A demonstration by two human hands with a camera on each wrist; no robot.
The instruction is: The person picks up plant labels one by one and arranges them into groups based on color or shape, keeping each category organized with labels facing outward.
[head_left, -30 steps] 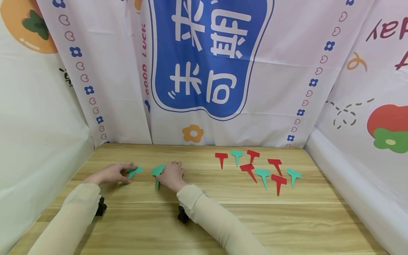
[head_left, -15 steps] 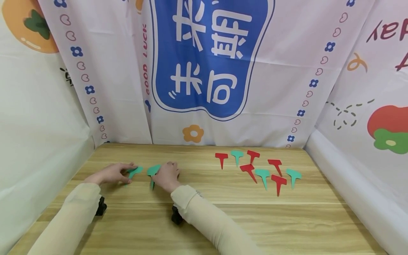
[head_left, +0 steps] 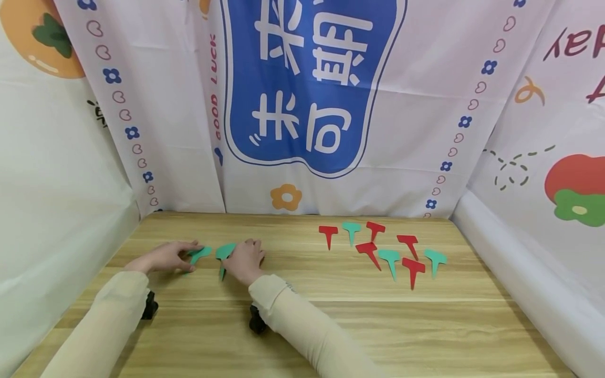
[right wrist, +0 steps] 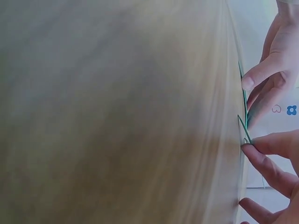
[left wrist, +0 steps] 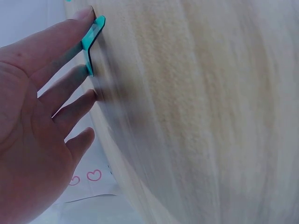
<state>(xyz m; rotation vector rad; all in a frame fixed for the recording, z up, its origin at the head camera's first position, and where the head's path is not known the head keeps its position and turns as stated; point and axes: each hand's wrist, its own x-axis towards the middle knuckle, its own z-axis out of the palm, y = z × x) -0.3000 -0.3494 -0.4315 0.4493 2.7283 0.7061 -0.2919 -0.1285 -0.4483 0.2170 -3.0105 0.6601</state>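
Note:
In the head view, a teal T-shaped plant label (head_left: 202, 252) lies on the left part of the wooden table. My left hand (head_left: 163, 257) rests at it, thumb and fingers spread about its sides; the left wrist view shows these fingers (left wrist: 70, 84) fairly straight beside the teal label (left wrist: 94, 33). Just to the right, my right hand (head_left: 246, 261) pinches a second teal plant label (head_left: 225, 251) by its right side. The right wrist view has this label (right wrist: 245, 129) tilted edge-on, held between fingertips close to the tabletop.
On the right of the wooden table (head_left: 302, 336) lie several red plant labels (head_left: 413, 266) and several teal ones (head_left: 389, 257), spread loosely, two of the red ones close together. Printed white cloth (head_left: 179, 131) hangs behind and along both sides.
My right hand has slid left with its teal plant label, bringing it nearer to the other teal label. The left hand has stayed in place.

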